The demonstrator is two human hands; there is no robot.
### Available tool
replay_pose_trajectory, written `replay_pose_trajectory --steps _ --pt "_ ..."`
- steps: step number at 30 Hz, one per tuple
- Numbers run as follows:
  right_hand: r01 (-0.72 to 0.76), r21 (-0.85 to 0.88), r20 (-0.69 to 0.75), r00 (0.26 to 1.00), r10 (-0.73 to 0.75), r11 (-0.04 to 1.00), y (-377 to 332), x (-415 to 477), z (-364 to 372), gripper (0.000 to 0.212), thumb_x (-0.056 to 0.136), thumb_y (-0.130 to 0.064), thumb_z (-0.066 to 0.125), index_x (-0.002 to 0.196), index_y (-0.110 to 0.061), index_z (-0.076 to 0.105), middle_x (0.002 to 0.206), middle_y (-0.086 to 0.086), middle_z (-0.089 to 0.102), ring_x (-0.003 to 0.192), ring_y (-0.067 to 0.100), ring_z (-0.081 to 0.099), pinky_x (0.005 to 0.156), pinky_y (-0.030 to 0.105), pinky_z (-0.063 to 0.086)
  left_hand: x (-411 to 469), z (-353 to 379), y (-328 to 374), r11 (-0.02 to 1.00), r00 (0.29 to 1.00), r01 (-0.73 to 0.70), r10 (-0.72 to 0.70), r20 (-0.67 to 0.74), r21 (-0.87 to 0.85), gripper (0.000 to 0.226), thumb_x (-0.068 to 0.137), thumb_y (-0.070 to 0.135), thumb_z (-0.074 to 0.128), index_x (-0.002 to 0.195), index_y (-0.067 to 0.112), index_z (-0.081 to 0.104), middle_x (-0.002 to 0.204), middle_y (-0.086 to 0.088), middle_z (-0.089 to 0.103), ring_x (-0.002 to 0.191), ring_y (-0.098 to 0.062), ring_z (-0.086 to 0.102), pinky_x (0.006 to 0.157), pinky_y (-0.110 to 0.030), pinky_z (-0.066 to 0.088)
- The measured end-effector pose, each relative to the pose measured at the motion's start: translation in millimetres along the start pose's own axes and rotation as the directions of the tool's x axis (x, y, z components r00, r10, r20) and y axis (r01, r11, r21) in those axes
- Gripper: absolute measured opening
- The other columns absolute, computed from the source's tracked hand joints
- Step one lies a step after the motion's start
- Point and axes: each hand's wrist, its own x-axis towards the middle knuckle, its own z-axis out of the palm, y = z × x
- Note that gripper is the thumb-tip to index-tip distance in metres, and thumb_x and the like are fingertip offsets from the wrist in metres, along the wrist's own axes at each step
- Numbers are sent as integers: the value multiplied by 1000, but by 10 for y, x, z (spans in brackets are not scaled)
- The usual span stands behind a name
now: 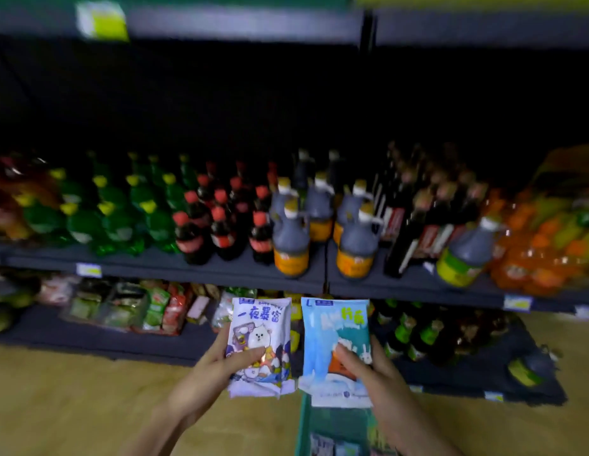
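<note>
My left hand (220, 360) holds a white and purple packet (259, 327) with a cartoon animal on it, thumb across its front. My right hand (369, 366) holds a light blue packet (332, 327) with a rabbit drawing, thumb pressed on its lower front. Both packets are upright, side by side, in front of the lower shelves. A green basket (306, 422) with some packets inside sits below the right hand.
The middle shelf (220, 274) carries green soda bottles (115, 218), dark cola bottles (220, 225), grey sauce jugs (290, 238), dark tall bottles (418, 218) and orange drinks (543, 258). Snack packs (132, 307) fill the bottom shelf at the left. Tan floor (72, 406) lies below.
</note>
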Motion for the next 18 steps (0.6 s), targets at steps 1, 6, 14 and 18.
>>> replay_pose_trajectory --steps 1,6,14,18 --pt "26 -13 12 1000 -26 1000 -317 -92 128 25 86 -15 62 105 -31 59 104 -22 67 77 -17 62 79 18 47 -170 -10 300 1000 1000 -15 15 -10 3 98 29 40 94 117 32 51 111 -5 71 100 -30 68 78 -36 57" --pt "93 -30 135 987 -88 995 -1577 -353 709 27 88 -22 60 112 -32 55 112 -16 64 95 -3 59 85 24 41 -771 -182 1442 996 992 -85 87 -93 20 95 45 37 91 128 27 47 113 -7 70 100 -32 68 92 -48 50" --pt "194 8 207 959 -192 981 -2533 -267 1735 33 89 -19 56 122 -15 58 117 1 68 109 20 64 101 41 47 -1072 -834 2518 955 941 -272 289 -176 115 35 88 12 57 122 20 54 108 -9 72 94 -30 70 76 -38 59" --pt "227 81 249 938 -241 970 -2861 -72 2402 19 90 -17 55 105 -12 66 95 2 75 74 10 71 59 18 56 -1041 -1474 2993 929 900 -355 369 -231 101 29 88 9 56 117 13 59 102 -15 73 89 -35 71 72 -40 59"
